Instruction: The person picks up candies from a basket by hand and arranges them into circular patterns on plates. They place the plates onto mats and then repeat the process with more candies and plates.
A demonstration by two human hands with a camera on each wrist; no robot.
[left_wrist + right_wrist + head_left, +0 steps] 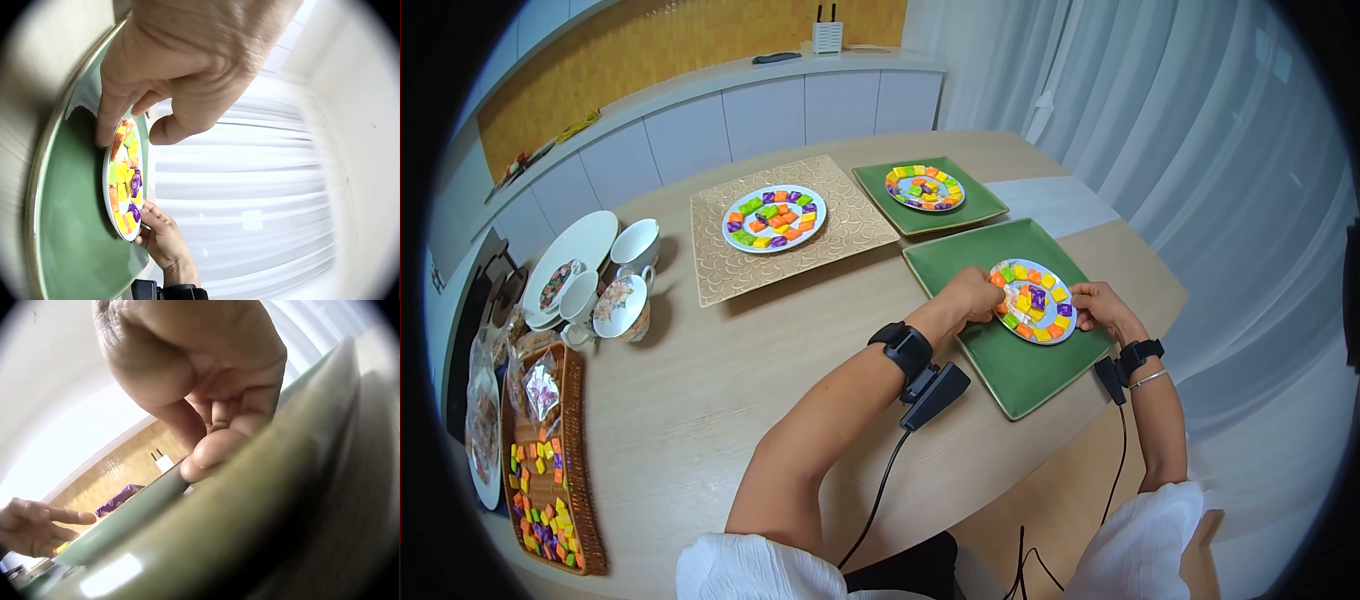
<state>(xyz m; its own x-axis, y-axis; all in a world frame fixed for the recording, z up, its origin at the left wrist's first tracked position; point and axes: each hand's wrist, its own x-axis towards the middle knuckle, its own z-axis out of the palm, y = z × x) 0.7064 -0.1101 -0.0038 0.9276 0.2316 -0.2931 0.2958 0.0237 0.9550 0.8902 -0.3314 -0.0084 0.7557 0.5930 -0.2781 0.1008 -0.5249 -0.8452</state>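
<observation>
A small white plate (107, 181) of wrapped candies (1038, 299) in yellow, orange, green and purple sits over a square green plate (1022, 380). The candies form a ring along the rim with a cluster in the middle. At the left rim is my left hand (972, 293), its fingers reaching down beside the edge and the thumb held apart, as the left wrist view shows. My right hand (1103, 305) pinches the opposite rim between thumb and curled fingers. In the right wrist view the green plate's edge hides part of the small plate.
Behind stand another green plate (990, 213) and a gold square platter (715, 285), each bearing a candy plate. Leftward are floral cups (622, 305), stacked white plates (595, 232) and a wicker tray (583, 480) of loose candies. Cables hang from both wrist cameras.
</observation>
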